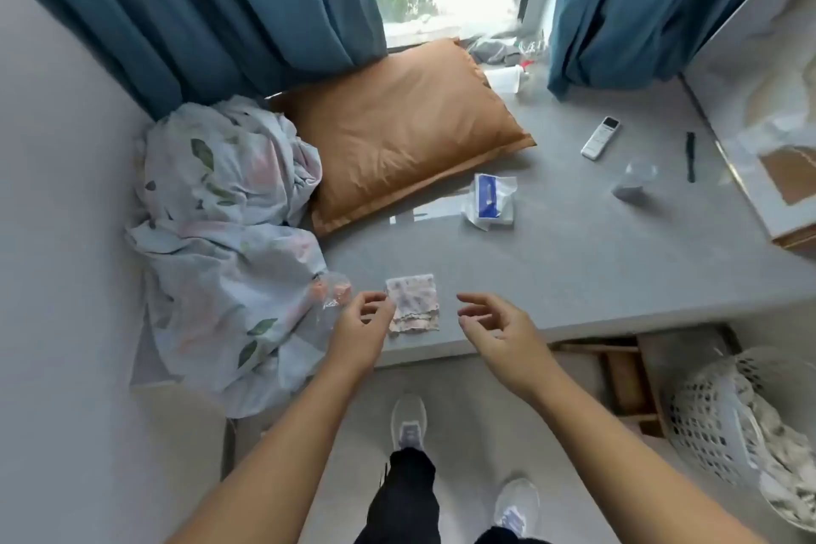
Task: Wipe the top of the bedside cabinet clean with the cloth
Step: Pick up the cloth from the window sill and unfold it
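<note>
The folded patterned cloth (413, 305) lies flat near the front edge of the grey surface (574, 261), between both hands, left hand (364, 320) touching its edge, right hand (496, 322) empty beside it, both with fingers spread.

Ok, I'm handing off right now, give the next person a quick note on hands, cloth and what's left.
Left hand: open, fingertips at the left edge of the folded cloth, no grip yet.
Right hand: open, hovering just right of the cloth, empty.
The cloth lies flat near the front edge of the grey top.
Tissue pack, remote, cup and pen sit on the top.
Left: pick up the cloth, wipe.
</note>
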